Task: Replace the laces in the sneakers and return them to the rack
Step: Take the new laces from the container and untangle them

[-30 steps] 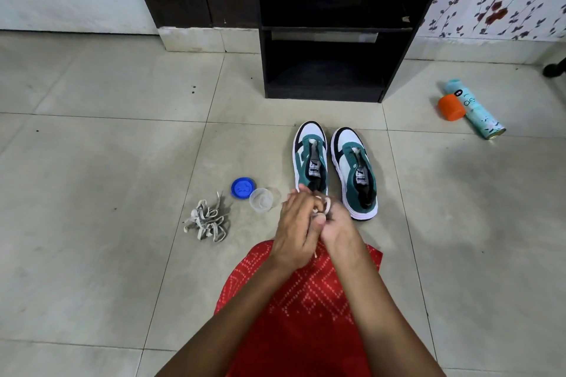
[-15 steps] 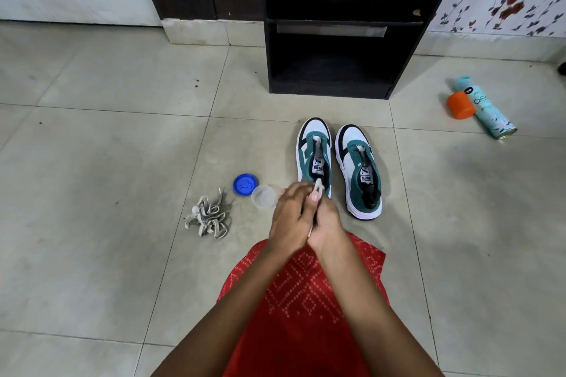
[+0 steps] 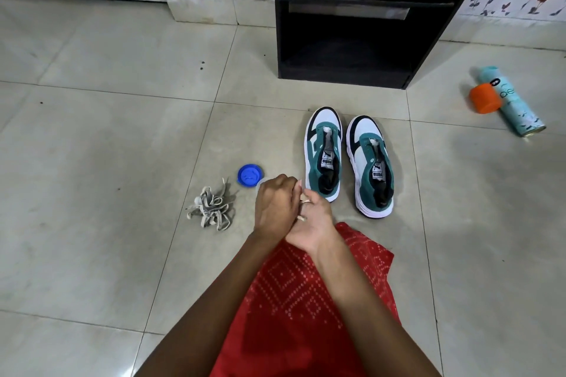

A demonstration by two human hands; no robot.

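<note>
— Where are the hands?
— Pressed together just before the sneakers (image 3: 322, 176), by the heel of the left-side one. The left hand (image 3: 275, 208) and right hand (image 3: 317, 225) both curl their fingers round a pale lace (image 3: 303, 200); only bits of it show between them.
— And the sneakers?
— Side by side on the floor, unlaced, toes toward the rack (image 3: 352, 70) just beyond.
— What else?
— Left of the sneakers, a lid (image 3: 250, 175) and heaped old laces (image 3: 211, 208). Well to their right, a can (image 3: 514, 104) touching a cap (image 3: 485, 98).
</note>
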